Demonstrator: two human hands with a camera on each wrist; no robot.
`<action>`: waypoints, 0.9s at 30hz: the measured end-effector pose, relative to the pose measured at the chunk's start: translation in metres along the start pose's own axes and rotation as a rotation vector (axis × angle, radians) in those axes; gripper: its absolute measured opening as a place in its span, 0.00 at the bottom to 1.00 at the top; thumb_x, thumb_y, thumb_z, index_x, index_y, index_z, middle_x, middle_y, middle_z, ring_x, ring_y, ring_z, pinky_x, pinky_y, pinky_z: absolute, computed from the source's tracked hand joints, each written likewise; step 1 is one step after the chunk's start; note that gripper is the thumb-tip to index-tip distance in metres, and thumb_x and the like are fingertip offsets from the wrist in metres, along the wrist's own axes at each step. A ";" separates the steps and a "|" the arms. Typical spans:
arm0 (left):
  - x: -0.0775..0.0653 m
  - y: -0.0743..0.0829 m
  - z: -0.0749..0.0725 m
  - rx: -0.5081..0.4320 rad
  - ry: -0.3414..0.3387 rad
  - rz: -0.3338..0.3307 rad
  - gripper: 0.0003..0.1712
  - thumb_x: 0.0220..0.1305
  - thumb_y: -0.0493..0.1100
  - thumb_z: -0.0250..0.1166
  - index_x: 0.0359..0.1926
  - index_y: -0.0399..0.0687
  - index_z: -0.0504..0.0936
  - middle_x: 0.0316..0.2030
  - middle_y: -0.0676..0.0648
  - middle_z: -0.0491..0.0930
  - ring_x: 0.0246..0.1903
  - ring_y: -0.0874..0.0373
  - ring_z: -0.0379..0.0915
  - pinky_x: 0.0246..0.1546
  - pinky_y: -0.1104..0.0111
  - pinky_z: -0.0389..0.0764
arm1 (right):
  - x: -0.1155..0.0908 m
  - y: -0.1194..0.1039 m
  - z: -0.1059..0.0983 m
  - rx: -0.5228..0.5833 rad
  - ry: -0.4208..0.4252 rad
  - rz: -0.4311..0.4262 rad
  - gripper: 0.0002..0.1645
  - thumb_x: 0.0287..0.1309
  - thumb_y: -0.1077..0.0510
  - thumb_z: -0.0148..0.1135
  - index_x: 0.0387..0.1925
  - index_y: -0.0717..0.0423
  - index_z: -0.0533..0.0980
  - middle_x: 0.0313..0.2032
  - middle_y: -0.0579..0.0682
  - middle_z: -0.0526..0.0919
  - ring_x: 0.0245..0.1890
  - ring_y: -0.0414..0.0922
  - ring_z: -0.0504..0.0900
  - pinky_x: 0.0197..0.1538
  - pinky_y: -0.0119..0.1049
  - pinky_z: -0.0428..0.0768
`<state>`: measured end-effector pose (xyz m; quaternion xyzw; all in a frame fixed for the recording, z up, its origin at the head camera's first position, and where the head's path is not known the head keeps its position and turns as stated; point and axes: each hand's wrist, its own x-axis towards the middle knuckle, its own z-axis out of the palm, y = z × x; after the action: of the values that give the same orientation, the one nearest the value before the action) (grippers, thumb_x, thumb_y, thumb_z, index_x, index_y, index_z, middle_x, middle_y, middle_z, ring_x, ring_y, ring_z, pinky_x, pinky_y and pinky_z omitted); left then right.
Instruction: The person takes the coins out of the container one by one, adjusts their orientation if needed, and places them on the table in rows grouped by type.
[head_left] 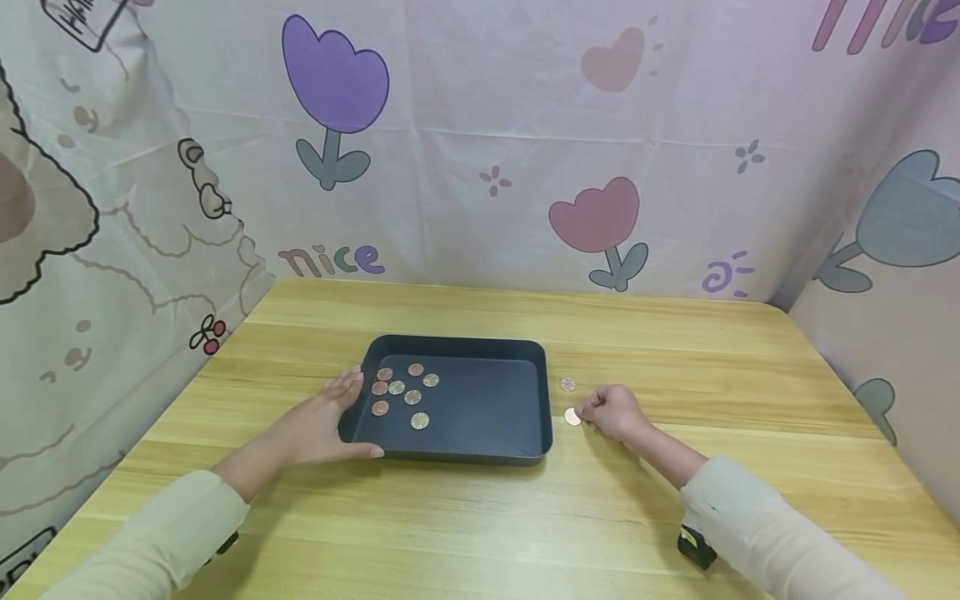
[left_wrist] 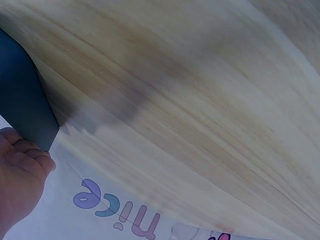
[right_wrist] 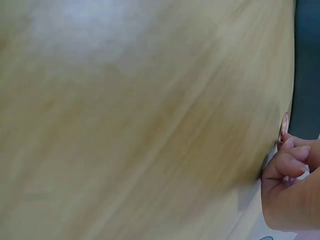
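Note:
A dark baking tray [head_left: 480, 408] lies on the table with several coins in its left half, some copper and some gold-coloured, such as the coin [head_left: 420, 421] nearest the front wall. My left hand [head_left: 322, 425] grips the tray's near left corner, fingers along the left side and thumb at the front rim. Right of the tray, my right hand [head_left: 615, 412] pinches a shiny copper coin [head_left: 572, 417] between thumb and forefinger. In the right wrist view this coin [right_wrist: 285, 122] stands tilted at the fingertips. Behind it, a silvery coin [head_left: 567, 384] lies flat on the table.
The wooden table [head_left: 480, 533] has a light grain and rounded far corners. A printed cloth [head_left: 465, 100] with flowers hangs behind it and down both sides. Black devices sit at both wrists, the right device [head_left: 696, 547] under the sleeve cuff.

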<state>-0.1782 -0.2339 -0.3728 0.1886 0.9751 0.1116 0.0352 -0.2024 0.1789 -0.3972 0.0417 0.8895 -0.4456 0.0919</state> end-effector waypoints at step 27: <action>0.000 0.001 0.000 0.000 -0.003 -0.008 0.68 0.41 0.77 0.61 0.68 0.30 0.51 0.70 0.32 0.47 0.67 0.31 0.47 0.64 0.44 0.58 | -0.001 -0.077 0.031 0.263 -0.019 -0.277 0.09 0.58 0.60 0.60 0.33 0.66 0.76 0.17 0.43 0.71 0.11 0.35 0.62 0.16 0.26 0.62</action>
<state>-0.1775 -0.2331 -0.3721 0.1847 0.9758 0.1111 0.0373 -0.2094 0.1081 -0.3544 -0.0736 0.8198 -0.5670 0.0318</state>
